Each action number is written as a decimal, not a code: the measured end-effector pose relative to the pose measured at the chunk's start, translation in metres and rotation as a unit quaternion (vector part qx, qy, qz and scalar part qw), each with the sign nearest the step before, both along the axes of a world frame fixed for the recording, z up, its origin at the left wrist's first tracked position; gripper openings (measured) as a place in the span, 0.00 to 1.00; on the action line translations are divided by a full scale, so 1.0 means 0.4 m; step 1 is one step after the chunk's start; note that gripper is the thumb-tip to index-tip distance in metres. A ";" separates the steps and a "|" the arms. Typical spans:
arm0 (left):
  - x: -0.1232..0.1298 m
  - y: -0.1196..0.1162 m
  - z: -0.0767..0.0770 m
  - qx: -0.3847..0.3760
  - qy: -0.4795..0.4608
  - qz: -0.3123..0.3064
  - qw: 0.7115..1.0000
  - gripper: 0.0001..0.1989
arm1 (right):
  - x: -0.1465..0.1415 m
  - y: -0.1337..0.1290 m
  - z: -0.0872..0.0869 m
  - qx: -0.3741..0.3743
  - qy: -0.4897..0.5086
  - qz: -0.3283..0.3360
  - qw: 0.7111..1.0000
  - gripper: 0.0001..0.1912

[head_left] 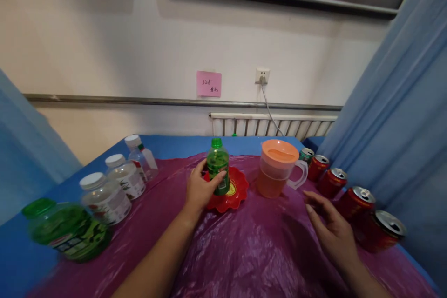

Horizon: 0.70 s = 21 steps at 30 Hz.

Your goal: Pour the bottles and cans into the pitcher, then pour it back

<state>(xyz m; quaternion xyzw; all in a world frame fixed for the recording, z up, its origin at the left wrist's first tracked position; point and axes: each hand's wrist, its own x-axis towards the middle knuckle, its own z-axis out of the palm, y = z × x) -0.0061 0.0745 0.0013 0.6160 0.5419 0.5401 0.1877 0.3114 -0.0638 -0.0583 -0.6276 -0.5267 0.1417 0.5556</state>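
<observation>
My left hand (200, 186) is wrapped round a small green bottle (219, 163) with a green cap. The bottle is upright over the red scalloped dish (239, 190); whether its base touches the dish I cannot tell. To the right of the dish stands a clear pitcher (274, 179) with an orange lid, partly filled with orange-looking liquid. My right hand (328, 226) holds nothing, fingers apart and curved, just below the pitcher's handle and left of the red cans (356, 202).
Along the left edge of the purple-covered table (244, 251) are several clear bottles with white caps (127, 177) and a large green bottle (70, 230). A green can (306, 154) stands behind the red ones. Blue curtains (401, 116) hang at both sides.
</observation>
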 end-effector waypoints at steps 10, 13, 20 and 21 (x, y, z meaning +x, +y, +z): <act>-0.040 0.026 -0.105 -0.028 0.018 -0.019 0.999 0.31 | 0.051 0.200 0.026 0.018 0.148 -0.032 0.988 0.30; -0.048 0.029 -0.117 -0.014 0.066 -0.020 0.997 0.31 | 0.041 0.249 0.035 0.020 0.151 -0.029 0.988 0.27; -0.056 0.038 -0.158 0.019 0.125 -0.006 0.992 0.31 | 0.010 0.295 0.031 0.060 0.220 -0.007 0.974 0.29; -0.055 0.039 -0.161 0.024 0.131 -0.007 0.991 0.31 | 0.008 0.300 0.031 0.061 0.231 -0.007 0.971 0.29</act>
